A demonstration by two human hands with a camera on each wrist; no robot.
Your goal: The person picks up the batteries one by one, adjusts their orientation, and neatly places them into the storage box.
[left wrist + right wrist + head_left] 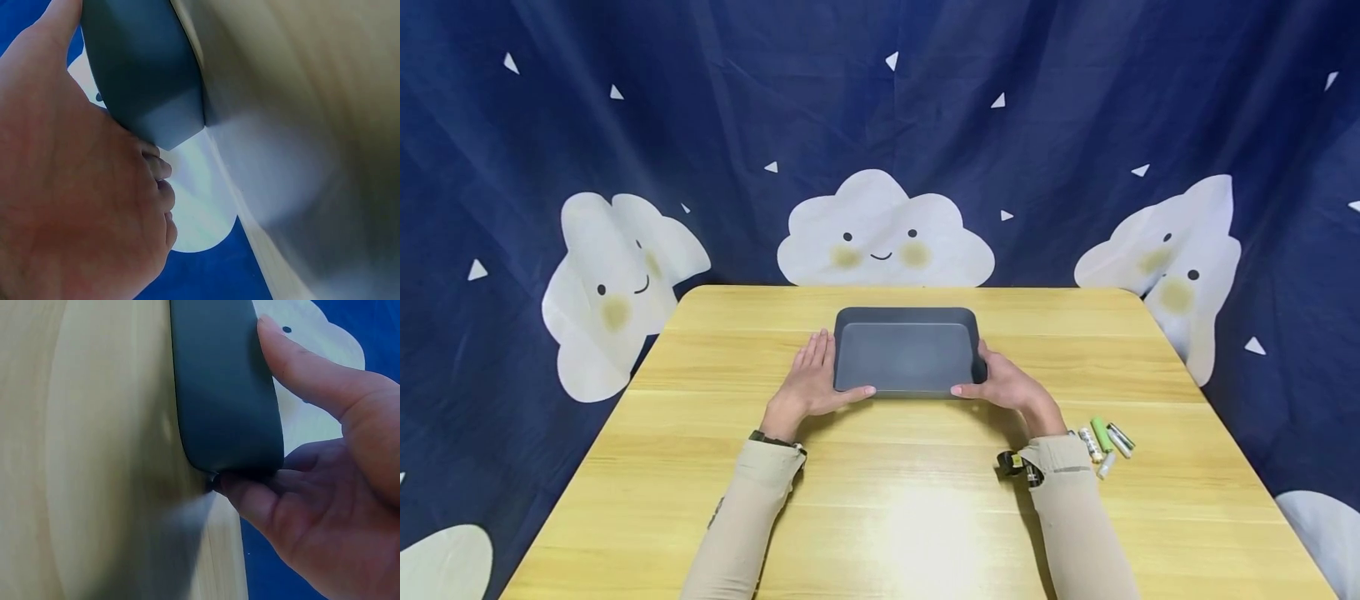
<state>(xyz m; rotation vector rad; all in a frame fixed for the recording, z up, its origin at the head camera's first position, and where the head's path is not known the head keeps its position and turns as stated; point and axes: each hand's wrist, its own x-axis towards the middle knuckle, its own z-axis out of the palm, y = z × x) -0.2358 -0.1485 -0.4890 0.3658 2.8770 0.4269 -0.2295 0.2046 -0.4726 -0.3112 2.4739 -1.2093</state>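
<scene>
A dark grey rectangular tray (904, 358) with low walls lies on the wooden table in the head view. My left hand (808, 379) rests against its left side with straight fingers, the thumb lying along the near wall. At the opposite end my right hand (1011, 385) grips the near right corner, thumb on the front rim and fingers curled at the side. The right wrist view shows this thumb on the rim of the tray (228, 387) and fingers at its end. Close to the left palm, the left wrist view shows the tray's outer wall (144, 69).
Several small batteries lie by the right forearm, among them a green battery (1101, 435) and a white battery (1106, 465). The wooden table (895, 475) ends at a dark blue curtain (880, 108) with white clouds.
</scene>
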